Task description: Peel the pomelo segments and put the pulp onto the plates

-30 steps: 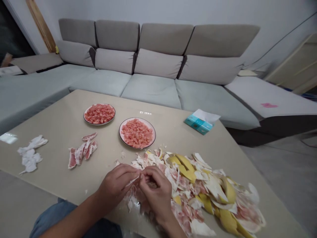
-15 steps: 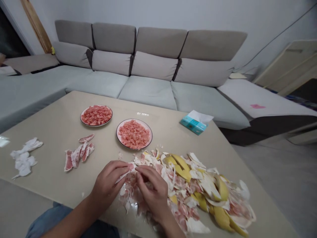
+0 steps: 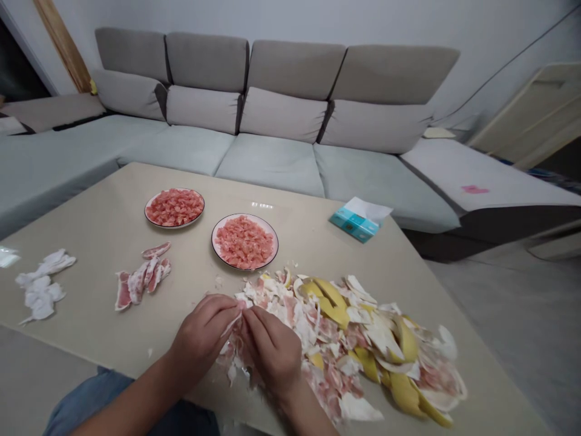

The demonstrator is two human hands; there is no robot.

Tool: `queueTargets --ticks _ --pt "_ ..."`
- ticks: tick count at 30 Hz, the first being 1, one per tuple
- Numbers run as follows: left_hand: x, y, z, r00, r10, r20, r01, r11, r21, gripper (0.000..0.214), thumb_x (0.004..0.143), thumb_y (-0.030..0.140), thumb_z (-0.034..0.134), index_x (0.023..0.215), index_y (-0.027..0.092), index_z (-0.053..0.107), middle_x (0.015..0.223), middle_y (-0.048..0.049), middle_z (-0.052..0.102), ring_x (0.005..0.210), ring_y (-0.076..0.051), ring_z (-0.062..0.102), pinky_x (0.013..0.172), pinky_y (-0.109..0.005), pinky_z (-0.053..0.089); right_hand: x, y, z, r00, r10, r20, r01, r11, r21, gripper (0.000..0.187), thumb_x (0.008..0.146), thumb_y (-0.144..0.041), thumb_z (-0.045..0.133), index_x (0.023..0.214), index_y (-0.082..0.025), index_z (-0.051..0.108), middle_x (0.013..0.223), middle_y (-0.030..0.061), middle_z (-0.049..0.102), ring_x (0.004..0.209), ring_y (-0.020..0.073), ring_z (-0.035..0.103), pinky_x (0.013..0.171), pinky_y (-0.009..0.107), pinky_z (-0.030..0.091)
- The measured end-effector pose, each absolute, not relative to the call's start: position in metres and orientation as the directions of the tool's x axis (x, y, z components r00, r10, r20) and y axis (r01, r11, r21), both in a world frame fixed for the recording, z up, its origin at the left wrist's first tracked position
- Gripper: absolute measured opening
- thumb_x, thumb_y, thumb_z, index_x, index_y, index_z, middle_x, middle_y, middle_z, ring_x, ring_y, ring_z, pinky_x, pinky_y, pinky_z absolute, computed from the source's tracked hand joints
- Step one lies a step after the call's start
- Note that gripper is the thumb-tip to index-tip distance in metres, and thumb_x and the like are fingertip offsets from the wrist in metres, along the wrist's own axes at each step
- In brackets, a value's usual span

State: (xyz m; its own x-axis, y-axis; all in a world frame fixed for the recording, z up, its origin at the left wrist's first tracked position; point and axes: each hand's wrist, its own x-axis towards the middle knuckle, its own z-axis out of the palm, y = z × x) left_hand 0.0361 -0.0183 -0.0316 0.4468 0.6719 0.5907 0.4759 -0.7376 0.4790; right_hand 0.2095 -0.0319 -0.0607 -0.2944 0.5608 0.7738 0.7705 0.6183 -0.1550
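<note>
Both hands meet over the near side of the table, pinching one pomelo segment (image 3: 241, 304) of which only a little pink and white shows. My left hand (image 3: 204, 330) has its fingers closed on the segment's left end. Bent and pressed together, the fingers of my right hand (image 3: 275, 348) grip the other end. Right beside and under them spreads a heap of pomelo peel (image 3: 333, 303), yellow rind, white pith and pinkish membrane. To the left lie several unpeeled pomelo segments (image 3: 145, 278). Beyond the hands, a dark-rimmed plate (image 3: 222, 261) carries pink pulp pieces.
A second plate (image 3: 158, 224) of pulp stands farther back left. Crumpled tissues (image 3: 43, 290) lie at the table's left, and a blue tissue pack (image 3: 355, 224) at the back right. Behind the beige table (image 3: 109, 224) runs a long grey sofa (image 3: 272, 160).
My right hand's fingertips have drawn in closer to the left hand's, covering more of the segment. The view has tipped down slightly; plates and peel heap stay put.
</note>
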Motion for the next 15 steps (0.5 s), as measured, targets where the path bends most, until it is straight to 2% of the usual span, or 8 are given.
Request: queueTargets --ticks 5,10,13,15 --pt "0.039 -0.02 -0.034 0.435 0.697 0.57 0.454 -0.716 0.53 0.03 0.089 0.009 0.054 0.117 0.018 0.059 0.108 -0.0106 0.065 0.104 -0.02 0.059 0.092 -0.034 0.05 0.205 -0.034 -0.06 -0.184 0.567 0.803 0.77 0.591 -0.24 0.018 0.089 -0.014 0.056 0.106 -0.014 0.064 0.089 0.0126 0.074 0.079 0.0203 0.071 0.068 0.028 0.059" --pt "0.044 -0.022 -0.031 0.339 0.78 0.525 0.393 -0.625 0.674 0.028 0.087 0.008 0.056 0.111 0.021 0.063 0.104 -0.0095 0.068 0.1 -0.019 0.063 0.087 -0.032 0.053 0.204 -0.037 -0.06 -0.113 0.597 0.794 0.744 0.581 -0.331 0.025 0.086 -0.011 0.059 0.11 -0.017 0.063 0.092 0.0117 0.074 0.082 0.0215 0.072 0.07 0.03 0.06" --pt "0.047 -0.022 -0.029 0.227 0.886 0.403 0.356 -0.461 0.813 0.018 0.083 0.013 0.062 0.097 0.021 0.069 0.094 -0.0083 0.07 0.092 -0.02 0.066 0.082 -0.031 0.054 0.205 -0.038 -0.063 -0.089 0.604 0.792 0.748 0.565 -0.347 0.027 0.085 -0.012 0.06 0.111 -0.019 0.062 0.091 0.0112 0.074 0.081 0.0218 0.072 0.068 0.03 0.06" --pt "0.049 -0.021 -0.027 0.136 0.959 0.248 0.274 -0.277 0.921 0.008 0.08 0.019 0.067 0.086 0.019 0.071 0.089 -0.0079 0.071 0.089 -0.021 0.067 0.079 -0.031 0.054 0.206 -0.038 -0.066 -0.08 0.592 0.802 0.768 0.55 -0.329 0.026 0.085 -0.014 0.062 0.11 -0.019 0.062 0.089 0.0112 0.074 0.079 0.0221 0.072 0.066 0.03 0.06"
